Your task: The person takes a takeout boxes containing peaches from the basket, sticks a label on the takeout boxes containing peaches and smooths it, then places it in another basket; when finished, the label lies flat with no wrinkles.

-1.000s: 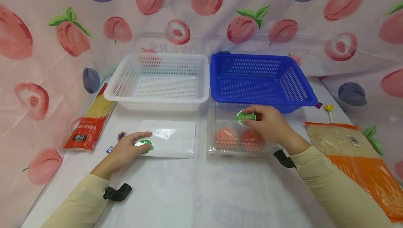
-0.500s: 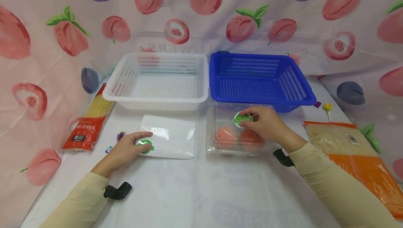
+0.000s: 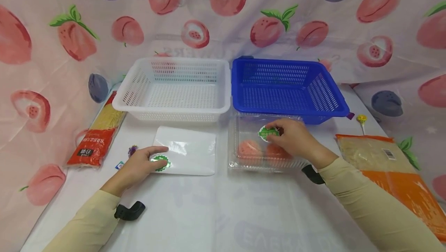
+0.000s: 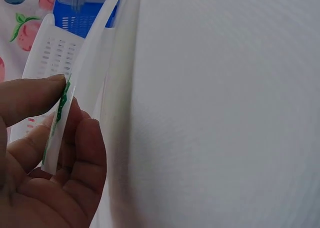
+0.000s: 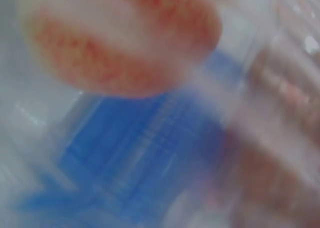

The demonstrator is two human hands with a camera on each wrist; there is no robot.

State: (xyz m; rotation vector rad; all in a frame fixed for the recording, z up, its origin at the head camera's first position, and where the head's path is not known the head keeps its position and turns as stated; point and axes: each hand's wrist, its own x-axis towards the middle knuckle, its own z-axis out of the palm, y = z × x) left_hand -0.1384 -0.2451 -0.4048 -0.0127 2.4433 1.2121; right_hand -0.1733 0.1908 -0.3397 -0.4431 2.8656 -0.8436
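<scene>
A clear plastic box (image 3: 232, 163) with pinkish-orange round fruits (image 3: 249, 150) inside stands in front of the blue basket. Over its lid, my right hand (image 3: 296, 139) pinches a round green and white sticker (image 3: 264, 133) by its right side. One fruit (image 5: 125, 47) shows large and blurred in the right wrist view. My left hand (image 3: 139, 165) grips the left end of a glossy white sticker sheet (image 3: 188, 151). A green sticker (image 3: 161, 163) is on this sheet, partly under the thumb. In the left wrist view the thumb lies on the sheet's green-marked side, the other fingers behind it.
A white basket (image 3: 172, 110) stands beside a blue basket (image 3: 289, 112) at the back. A red and yellow noodle packet (image 3: 92, 143) lies at left, near small wrapped items (image 3: 132, 150). At right are an orange packet (image 3: 390, 178) and a yellow lollipop (image 3: 361, 119).
My right hand has shifted slightly left and down over the box lid with the sticker. The sheet's far edge has risen a little; my left hand keeps its grip.
</scene>
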